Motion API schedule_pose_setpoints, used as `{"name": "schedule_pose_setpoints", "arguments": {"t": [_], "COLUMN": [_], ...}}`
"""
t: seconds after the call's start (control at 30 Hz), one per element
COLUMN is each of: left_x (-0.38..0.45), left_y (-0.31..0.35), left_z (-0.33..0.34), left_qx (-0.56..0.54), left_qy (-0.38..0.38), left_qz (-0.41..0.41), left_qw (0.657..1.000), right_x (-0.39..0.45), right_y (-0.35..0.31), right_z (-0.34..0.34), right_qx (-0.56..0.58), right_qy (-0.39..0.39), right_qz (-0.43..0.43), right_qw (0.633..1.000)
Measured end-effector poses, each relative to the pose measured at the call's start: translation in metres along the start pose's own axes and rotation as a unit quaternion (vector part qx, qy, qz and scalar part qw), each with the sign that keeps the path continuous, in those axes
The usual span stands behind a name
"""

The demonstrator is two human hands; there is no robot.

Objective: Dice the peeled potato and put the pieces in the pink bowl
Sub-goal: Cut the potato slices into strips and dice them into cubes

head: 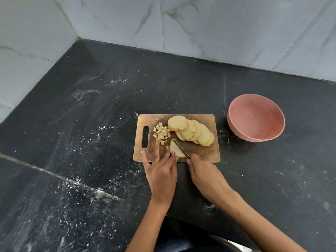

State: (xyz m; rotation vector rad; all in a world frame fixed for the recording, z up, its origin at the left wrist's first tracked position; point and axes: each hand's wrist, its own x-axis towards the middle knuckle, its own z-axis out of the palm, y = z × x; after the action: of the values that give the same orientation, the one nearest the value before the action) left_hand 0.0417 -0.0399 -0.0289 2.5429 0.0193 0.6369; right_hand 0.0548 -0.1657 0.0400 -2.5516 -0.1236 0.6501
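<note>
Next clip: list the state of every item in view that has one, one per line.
Pink bowl: upright, empty.
Cutting board: flat on the counter, holding all the potato.
Potato slices: fanned, overlapping, uncut.
Diced pieces: small pile by the handle slot.
Slice being cut: under the knife.
Left hand: fingers steadying that slice.
Right hand: grips the knife.

A dark speckled stone bench is filling most of the view, dusted with white powdery marks. A pale scratched seam is running diagonally across the near left part of the bench. Behind the bench, grey-white marble-patterned wall tiles are rising, and a second tiled wall is meeting them at the far left corner of the bench. Soft, even light is falling over the bench, casting faint shadows.
</note>
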Motion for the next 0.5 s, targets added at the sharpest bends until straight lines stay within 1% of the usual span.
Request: {"name": "schedule_pose_setpoints", "arguments": {"t": [0.1,0.27,0.5], "left_x": [0.001,0.004,0.007], "left_y": [-0.001,-0.002,0.002], "left_z": [-0.001,-0.002,-0.004], "left_qx": [-0.012,-0.021,-0.014], "left_qy": [0.004,-0.021,-0.028], "left_qz": [-0.005,-0.024,-0.028], "left_qw": [1.0,0.999,0.999], "right_x": [0.007,0.017,0.019], "right_y": [-0.004,-0.008,-0.009], "right_z": [0.003,0.007,0.002], "right_qx": [-0.015,-0.032,-0.024], "right_qy": [-0.011,-0.033,-0.073], "right_qz": [0.0,0.01,0.017], "right_qw": [1.0,0.999,0.997]}}
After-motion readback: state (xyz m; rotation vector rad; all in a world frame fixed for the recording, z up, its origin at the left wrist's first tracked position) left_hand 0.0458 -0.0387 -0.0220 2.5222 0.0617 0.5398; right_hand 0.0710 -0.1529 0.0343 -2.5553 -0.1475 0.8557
